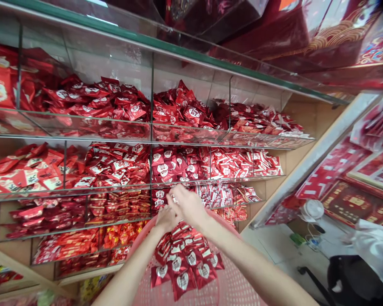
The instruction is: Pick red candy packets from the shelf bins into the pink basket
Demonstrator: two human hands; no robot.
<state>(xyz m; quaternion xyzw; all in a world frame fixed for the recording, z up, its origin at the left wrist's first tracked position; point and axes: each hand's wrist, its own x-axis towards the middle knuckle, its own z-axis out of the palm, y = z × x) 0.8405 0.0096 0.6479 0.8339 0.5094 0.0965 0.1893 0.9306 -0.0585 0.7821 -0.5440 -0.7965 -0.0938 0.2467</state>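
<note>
text: none legible | red foil sachets (pixel 194 272) | heart labels (pixel 182 281): print too small

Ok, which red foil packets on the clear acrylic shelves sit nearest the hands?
The dark red heart-printed sachets on the third tier, just behind the right hand; the other stacks sit farther off.

A: What lies inside the pink plastic basket (pixel 232 289)?
B: Many red foil packets (pixel 183 265), each with one white heart print. They lie in a loose pile, not in neat rows.
A: And where are the hands?
B: The left hand (pixel 166 219) and the right hand (pixel 188 207) are close together, just above the basket. Their fingers are bent, but I cannot tell if they hold a packet.
</note>
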